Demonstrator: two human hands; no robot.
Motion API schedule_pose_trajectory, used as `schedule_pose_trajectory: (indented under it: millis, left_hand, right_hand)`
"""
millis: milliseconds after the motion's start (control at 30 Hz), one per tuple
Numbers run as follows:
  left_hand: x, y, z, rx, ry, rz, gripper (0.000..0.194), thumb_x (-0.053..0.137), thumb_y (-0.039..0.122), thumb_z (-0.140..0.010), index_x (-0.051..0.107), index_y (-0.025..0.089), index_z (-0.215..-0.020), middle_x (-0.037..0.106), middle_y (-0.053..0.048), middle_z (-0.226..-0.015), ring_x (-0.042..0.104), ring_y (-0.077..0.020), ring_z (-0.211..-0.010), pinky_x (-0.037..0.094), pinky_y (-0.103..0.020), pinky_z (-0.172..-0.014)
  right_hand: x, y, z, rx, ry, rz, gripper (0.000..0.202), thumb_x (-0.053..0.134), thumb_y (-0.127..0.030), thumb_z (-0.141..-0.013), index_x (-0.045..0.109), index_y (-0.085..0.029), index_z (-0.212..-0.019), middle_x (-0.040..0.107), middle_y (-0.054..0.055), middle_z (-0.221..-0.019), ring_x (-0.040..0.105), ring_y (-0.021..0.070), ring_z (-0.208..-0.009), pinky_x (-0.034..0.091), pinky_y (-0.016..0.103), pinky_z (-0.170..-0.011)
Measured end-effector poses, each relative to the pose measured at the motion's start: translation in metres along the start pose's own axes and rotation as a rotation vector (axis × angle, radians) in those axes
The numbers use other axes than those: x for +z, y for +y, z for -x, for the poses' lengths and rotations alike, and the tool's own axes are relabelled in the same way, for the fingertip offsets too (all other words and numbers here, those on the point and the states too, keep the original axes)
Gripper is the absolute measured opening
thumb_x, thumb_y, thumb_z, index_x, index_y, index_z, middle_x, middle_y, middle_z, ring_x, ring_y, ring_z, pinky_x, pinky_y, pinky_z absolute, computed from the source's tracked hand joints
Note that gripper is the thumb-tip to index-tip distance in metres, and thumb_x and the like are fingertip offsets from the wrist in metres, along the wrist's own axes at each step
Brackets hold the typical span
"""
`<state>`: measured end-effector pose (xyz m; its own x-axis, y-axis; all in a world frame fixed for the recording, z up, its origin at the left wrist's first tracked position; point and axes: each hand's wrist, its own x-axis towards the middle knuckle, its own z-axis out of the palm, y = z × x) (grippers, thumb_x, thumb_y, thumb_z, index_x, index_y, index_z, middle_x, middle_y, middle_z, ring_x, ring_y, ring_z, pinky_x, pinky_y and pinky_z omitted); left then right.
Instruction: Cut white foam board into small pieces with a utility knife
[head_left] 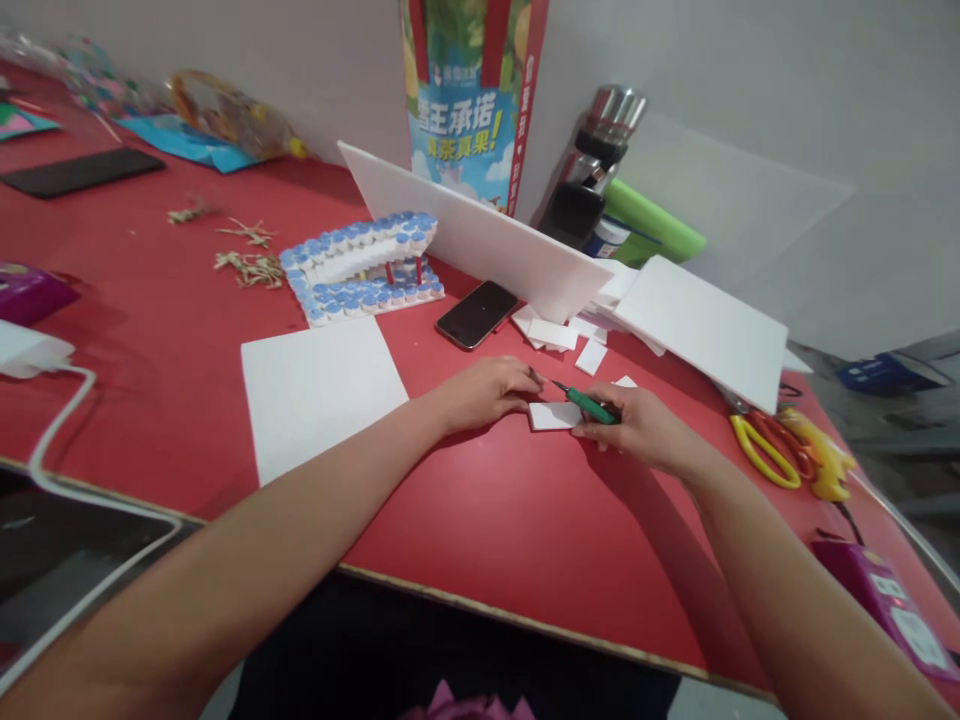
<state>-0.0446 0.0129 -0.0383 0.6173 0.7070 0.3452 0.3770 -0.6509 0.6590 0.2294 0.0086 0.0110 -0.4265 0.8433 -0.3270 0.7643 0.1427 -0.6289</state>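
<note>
A small white foam board piece [553, 416] stands slightly raised at the middle of the red table. Curled fingers of my left hand [491, 392] are closed at its left end. My right hand [637, 425] is shut on a craft knife with a green handle [589, 403], its thin tip pointing left above the piece. Fingertips of that same hand also touch the piece's right end. Just beyond lie several small white cut pieces [553, 334] and a black phone [477, 314].
A model covered in blue and white discs [360, 265] sits behind a white sheet [319, 395]. A large white board [472, 225] leans at the back. To the right are stacked boards [705, 325], yellow-handled scissors [765, 455] and a yellow glue gun [823, 460]. A white cable [97, 505] crosses the left edge.
</note>
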Motion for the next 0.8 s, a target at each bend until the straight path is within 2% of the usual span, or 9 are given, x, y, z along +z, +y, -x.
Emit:
schedule_pose_trajectory:
  millis: [167, 500, 700, 800]
  left_hand:
    - [0.0, -0.003, 0.0, 0.059, 0.011, 0.007, 0.025, 0.063, 0.008, -0.099, 0.084, 0.022, -0.105, 0.083, -0.008, -0.114, 0.076, -0.0207, -0.11, 0.058, -0.031, -0.099]
    - [0.007, -0.004, 0.0, 0.172, 0.027, -0.044, 0.027, 0.06, 0.01, -0.1, 0.084, 0.021, -0.097, 0.084, -0.009, -0.11, 0.078, -0.023, -0.107, 0.059, -0.034, -0.096]
    - [0.004, 0.01, 0.004, 0.188, 0.015, -0.127, 0.03, 0.054, 0.005, -0.095, 0.082, 0.016, -0.102, 0.082, -0.012, -0.112, 0.076, -0.0287, -0.111, 0.06, -0.042, -0.098]
    - [0.004, 0.019, 0.007, 0.193, -0.007, -0.203, 0.027, 0.056, 0.012, -0.098, 0.081, 0.016, -0.106, 0.081, -0.013, -0.115, 0.076, -0.0292, -0.111, 0.06, -0.042, -0.096]
  right_hand:
    - [0.0, 0.0, 0.0, 0.007, -0.005, -0.004, 0.025, 0.076, -0.047, -0.087, 0.067, -0.024, -0.092, 0.069, -0.002, -0.067, 0.061, 0.0188, -0.064, 0.043, 0.032, -0.063]
    - [0.0, 0.001, -0.001, -0.042, -0.005, -0.03, 0.022, 0.076, -0.041, -0.087, 0.067, -0.022, -0.095, 0.069, -0.002, -0.067, 0.065, 0.0187, -0.063, 0.046, 0.032, -0.063]
    - [-0.001, -0.001, 0.0, -0.036, -0.005, -0.015, 0.021, 0.076, -0.039, -0.086, 0.065, -0.022, -0.092, 0.069, -0.003, -0.065, 0.063, 0.0183, -0.062, 0.045, 0.032, -0.063]
    - [0.0, -0.002, -0.001, -0.026, 0.0, -0.027, 0.02, 0.076, -0.039, -0.085, 0.066, -0.023, -0.092, 0.069, -0.003, -0.064, 0.063, 0.0181, -0.062, 0.044, 0.031, -0.062]
